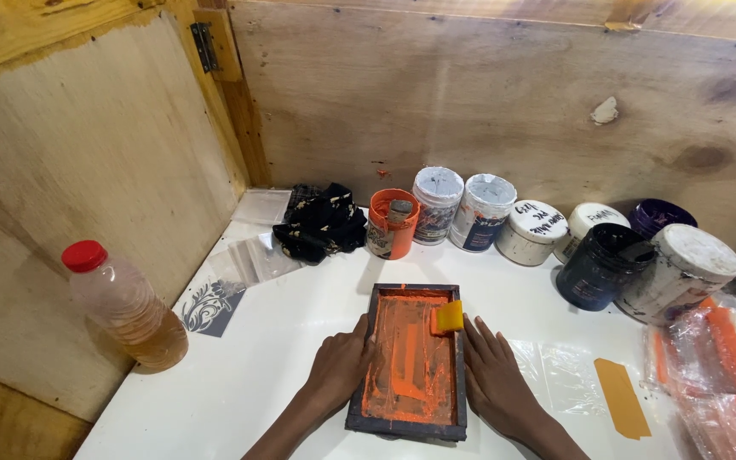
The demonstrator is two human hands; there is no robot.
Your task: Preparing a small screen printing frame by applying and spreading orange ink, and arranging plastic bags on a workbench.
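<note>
Screen frame (411,362), dark-edged and smeared with orange ink, lies flat near the front edge of a white table (240,383), steadied from both sides. Left hand (340,365) rests open and flat against the frame's left rail, gripping nothing; right hand (491,375) lies likewise open along the right rail, fingers extended. A small yellow squeegee (449,316) sits on the frame's upper right corner, just beyond the right fingertips. Behind the frame stands an open orange tub (392,224), beside a row of lidded paint jars (479,211) along the plywood wall. A dark cloth (321,223) lies left of the tub. A red-capped bottle (125,307) stands at far left.
</note>
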